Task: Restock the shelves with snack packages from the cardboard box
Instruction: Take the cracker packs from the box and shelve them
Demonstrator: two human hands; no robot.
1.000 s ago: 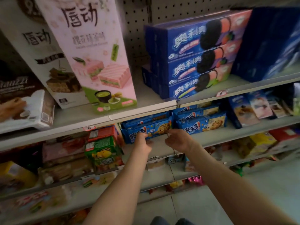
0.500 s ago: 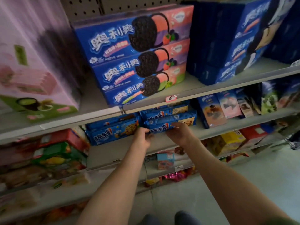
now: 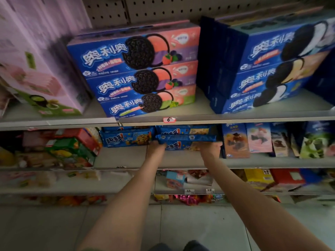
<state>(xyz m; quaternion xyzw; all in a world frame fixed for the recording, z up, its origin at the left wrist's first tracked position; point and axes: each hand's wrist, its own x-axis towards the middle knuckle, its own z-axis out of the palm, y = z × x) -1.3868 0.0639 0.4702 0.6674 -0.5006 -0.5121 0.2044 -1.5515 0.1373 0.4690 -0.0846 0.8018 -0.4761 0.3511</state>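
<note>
A blue cookie package (image 3: 183, 142) lies lengthwise at the front of the second shelf (image 3: 119, 158), on a stack of the same kind. My left hand (image 3: 155, 148) grips its left end and my right hand (image 3: 210, 148) grips its right end. A second stack of these blue cookie packs (image 3: 126, 138) sits just to the left. The fingers of both hands are hidden behind the package. No cardboard box is in view.
Stacked blue Oreo boxes (image 3: 137, 73) and more blue Oreo boxes (image 3: 272, 73) fill the upper shelf, with a pink wafer box (image 3: 36, 69) at left. Upright snack boxes (image 3: 235, 140) stand right of my hands, red and green packs (image 3: 72, 145) to the left. Lower shelves hold mixed snacks above a tiled floor (image 3: 181, 223).
My view has shifted right and closer to the shelf. Both hands moved apart from the middle of the blue packs to the two ends of the right-hand package.
</note>
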